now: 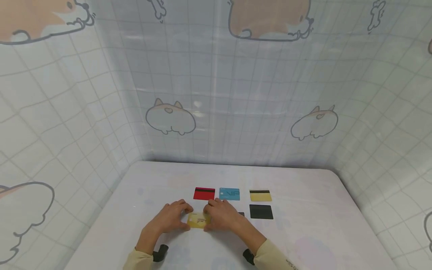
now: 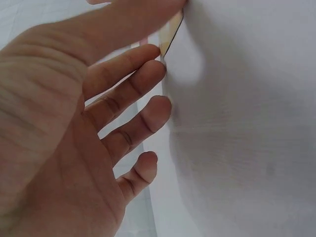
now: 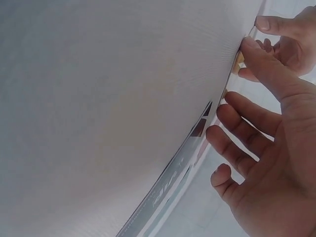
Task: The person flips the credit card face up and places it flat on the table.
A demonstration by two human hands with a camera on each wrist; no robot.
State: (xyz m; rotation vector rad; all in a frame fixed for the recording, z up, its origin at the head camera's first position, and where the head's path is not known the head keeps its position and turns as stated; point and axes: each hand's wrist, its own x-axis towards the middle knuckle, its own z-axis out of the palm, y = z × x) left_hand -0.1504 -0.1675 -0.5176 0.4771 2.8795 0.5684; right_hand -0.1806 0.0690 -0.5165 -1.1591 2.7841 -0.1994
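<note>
A gold card (image 1: pixel 198 220) lies on the white table between the two hands in the head view. My left hand (image 1: pixel 172 216) holds its left end, thumb at the near corner and index finger at the far one. At the right end my right hand (image 1: pixel 223 215) grips it likewise with thumb and fingertips. In the left wrist view the left hand's (image 2: pixel 98 118) other fingers are spread and loosely bent. The right wrist view shows the right hand (image 3: pixel 266 133) with its lower fingers beside a grey card (image 3: pixel 170 185) with pale lettering.
Beyond the hands lie a red card (image 1: pixel 204 194), a blue VIP card (image 1: pixel 229 194) and a yellow striped card (image 1: pixel 260 195). A black card (image 1: pixel 261 212) sits to the right. Another dark card (image 1: pixel 241 214) is mostly hidden by the right hand. Patterned curtains (image 1: pixel 216 93) surround the table.
</note>
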